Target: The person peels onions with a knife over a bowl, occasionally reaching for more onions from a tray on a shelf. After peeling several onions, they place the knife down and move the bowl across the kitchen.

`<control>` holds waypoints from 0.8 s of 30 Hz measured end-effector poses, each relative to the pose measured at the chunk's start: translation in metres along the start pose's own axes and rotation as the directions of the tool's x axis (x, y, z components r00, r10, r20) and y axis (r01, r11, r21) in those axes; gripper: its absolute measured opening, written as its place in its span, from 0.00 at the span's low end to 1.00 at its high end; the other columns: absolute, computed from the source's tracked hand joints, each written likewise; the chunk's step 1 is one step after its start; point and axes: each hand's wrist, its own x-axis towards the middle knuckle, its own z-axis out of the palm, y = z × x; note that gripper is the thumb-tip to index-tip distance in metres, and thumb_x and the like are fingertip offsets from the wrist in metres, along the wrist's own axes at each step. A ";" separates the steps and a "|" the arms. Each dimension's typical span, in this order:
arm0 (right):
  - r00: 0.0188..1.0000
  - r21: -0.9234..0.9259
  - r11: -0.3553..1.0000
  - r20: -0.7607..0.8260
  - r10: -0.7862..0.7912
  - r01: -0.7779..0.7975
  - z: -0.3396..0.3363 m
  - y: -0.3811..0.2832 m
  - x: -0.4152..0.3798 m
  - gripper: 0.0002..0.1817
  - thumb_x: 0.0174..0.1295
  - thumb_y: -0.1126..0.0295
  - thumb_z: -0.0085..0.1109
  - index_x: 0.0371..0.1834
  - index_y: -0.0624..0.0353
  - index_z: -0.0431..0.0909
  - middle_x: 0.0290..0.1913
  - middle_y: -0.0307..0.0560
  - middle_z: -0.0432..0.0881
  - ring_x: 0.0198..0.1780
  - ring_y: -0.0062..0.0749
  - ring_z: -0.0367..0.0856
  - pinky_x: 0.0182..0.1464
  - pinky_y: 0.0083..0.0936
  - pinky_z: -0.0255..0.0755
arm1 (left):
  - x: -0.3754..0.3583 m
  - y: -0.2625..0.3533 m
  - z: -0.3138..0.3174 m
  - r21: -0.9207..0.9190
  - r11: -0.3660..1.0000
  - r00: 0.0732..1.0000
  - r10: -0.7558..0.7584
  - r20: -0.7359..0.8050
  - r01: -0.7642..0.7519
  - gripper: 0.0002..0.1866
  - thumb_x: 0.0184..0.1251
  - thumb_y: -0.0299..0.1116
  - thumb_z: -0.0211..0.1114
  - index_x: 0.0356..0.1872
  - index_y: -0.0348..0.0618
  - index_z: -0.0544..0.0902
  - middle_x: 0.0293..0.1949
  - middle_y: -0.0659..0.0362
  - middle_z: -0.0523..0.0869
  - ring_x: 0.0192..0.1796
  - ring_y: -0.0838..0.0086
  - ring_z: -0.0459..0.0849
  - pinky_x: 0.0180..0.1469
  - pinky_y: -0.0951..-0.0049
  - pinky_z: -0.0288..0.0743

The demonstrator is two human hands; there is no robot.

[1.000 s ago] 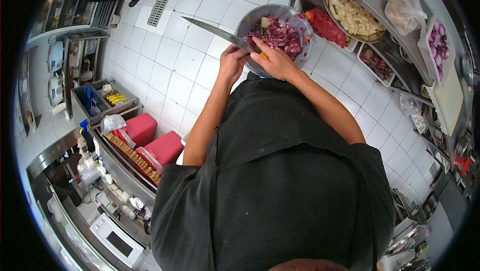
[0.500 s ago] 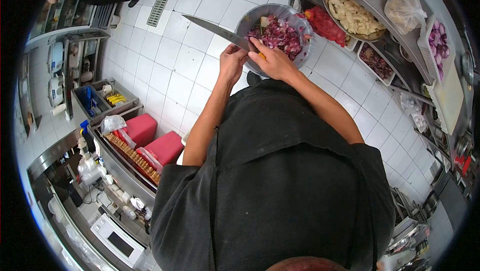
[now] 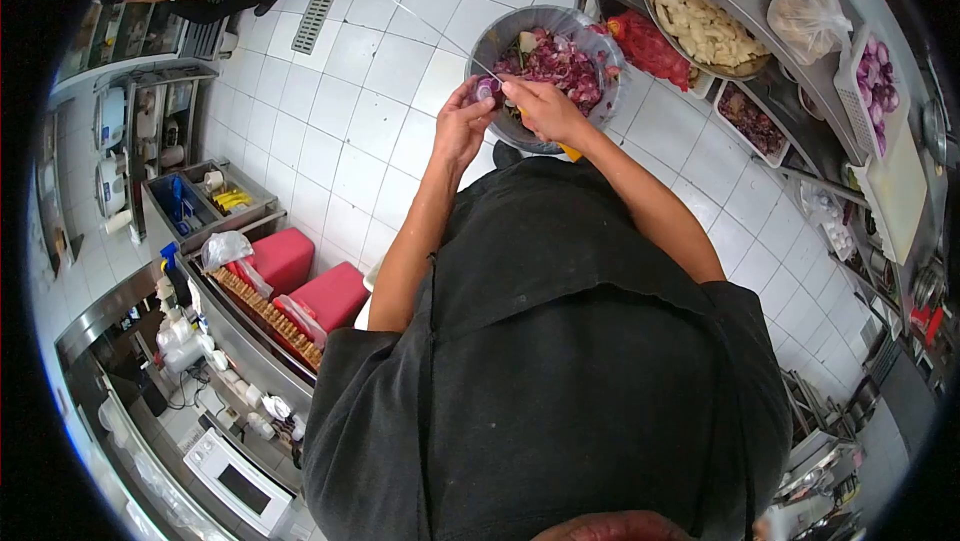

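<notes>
Between the fingers of my left hand [image 3: 463, 126] is a purple onion [image 3: 486, 88], held at the near left rim of the bucket. My right hand [image 3: 543, 111] is closed around the yellow handle [image 3: 571, 152] of a large kitchen knife. The knife's blade [image 3: 440, 33] is seen nearly edge-on as a thin line, reaching up and left past the onion. Beneath both hands stands a grey bucket lined with clear plastic [image 3: 484, 41], holding purple onion skins and scraps [image 3: 570, 71].
To the right, a metal shelf carries a pan of peeled pale pieces [image 3: 700, 21] and a white basket of peeled purple onions [image 3: 875, 91]. A red mesh bag [image 3: 650, 49] lies beside the bucket. Red bins [image 3: 335, 291] stand at left; another person [image 3: 210, 1] is at top left.
The knife has turned from showing its broad side to nearly edge-on. The onion in my left hand now shows. The other person at top left has shifted.
</notes>
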 end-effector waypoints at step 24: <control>0.997 -0.245 0.969 -0.050 -0.053 0.039 -0.012 0.008 0.016 0.39 0.67 0.41 0.47 0.71 0.62 0.64 0.62 0.67 0.74 0.66 0.58 0.71 0.67 0.39 0.62 | 0.039 -0.003 0.004 -0.145 0.987 0.997 -0.066 0.033 0.070 0.16 0.67 0.20 0.55 0.56 0.34 0.72 0.49 0.52 0.81 0.51 0.64 0.81 0.62 0.57 0.74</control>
